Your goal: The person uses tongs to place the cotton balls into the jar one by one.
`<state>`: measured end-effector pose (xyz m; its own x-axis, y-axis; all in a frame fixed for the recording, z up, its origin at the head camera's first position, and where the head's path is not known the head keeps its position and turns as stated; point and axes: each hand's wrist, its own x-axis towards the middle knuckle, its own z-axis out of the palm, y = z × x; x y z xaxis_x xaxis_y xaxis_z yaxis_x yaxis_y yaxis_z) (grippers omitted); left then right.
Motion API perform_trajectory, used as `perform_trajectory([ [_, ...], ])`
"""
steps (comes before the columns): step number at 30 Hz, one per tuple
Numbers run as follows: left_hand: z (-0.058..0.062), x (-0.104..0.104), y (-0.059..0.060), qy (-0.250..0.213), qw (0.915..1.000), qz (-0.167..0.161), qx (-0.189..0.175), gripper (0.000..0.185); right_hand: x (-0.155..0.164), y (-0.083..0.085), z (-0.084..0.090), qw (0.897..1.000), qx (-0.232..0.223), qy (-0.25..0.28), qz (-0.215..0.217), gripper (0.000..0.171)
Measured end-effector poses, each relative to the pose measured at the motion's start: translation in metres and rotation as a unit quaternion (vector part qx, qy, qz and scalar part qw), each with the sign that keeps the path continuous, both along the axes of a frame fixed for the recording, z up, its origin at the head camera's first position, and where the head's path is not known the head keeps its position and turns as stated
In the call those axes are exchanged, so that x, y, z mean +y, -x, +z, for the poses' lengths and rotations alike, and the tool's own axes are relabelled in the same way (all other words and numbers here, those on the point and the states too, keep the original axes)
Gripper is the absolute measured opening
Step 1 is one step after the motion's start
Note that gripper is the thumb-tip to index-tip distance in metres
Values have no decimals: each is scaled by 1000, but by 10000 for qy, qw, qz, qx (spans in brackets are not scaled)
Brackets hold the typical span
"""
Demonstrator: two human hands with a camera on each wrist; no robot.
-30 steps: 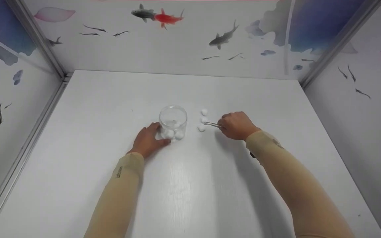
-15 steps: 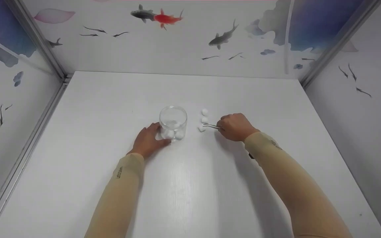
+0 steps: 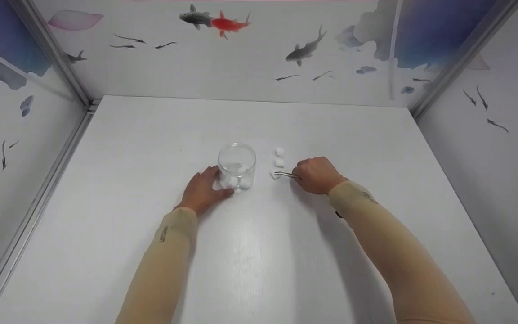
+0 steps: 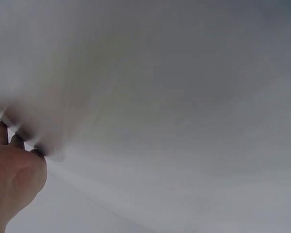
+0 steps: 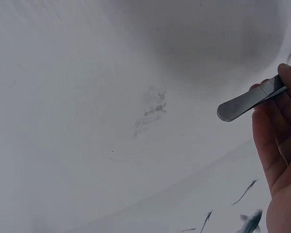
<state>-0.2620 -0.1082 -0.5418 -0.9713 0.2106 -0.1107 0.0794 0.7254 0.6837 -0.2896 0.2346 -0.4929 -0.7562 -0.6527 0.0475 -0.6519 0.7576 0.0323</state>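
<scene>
A clear glass jar (image 3: 236,166) stands mid-table with several white cotton balls at its bottom. My left hand (image 3: 203,190) rests against the jar's lower left side, thumb along its base. My right hand (image 3: 316,174) pinches metal tweezers (image 3: 285,174) whose tips reach the nearest of three cotton balls (image 3: 276,174) lying in a short row right of the jar. Two more balls (image 3: 279,157) lie just beyond it. In the right wrist view the tweezers' blunt end (image 5: 247,103) sticks out from my fingers (image 5: 276,141). In the left wrist view only my palm (image 4: 12,174) shows.
The white table (image 3: 259,243) is enclosed by panels painted with fish on the left (image 3: 11,135), back (image 3: 241,49) and right (image 3: 502,135). Aluminium posts (image 3: 52,54) stand at the back corners.
My right hand has moved slightly left and toward me, bringing the tweezer tips onto the nearest cotton ball. The left hand and jar have stayed put.
</scene>
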Motion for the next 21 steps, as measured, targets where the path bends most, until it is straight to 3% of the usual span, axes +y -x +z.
perform_trajectory([
  [9, 1, -1, 1, 74, 9998, -97, 131, 85, 2, 0, -2, 9997, -91, 95, -209, 12],
  [21, 1, -1, -1, -59, 10000, -34, 63, 86, 13, -2, 3, 9980, 517, 357, -18, 15],
])
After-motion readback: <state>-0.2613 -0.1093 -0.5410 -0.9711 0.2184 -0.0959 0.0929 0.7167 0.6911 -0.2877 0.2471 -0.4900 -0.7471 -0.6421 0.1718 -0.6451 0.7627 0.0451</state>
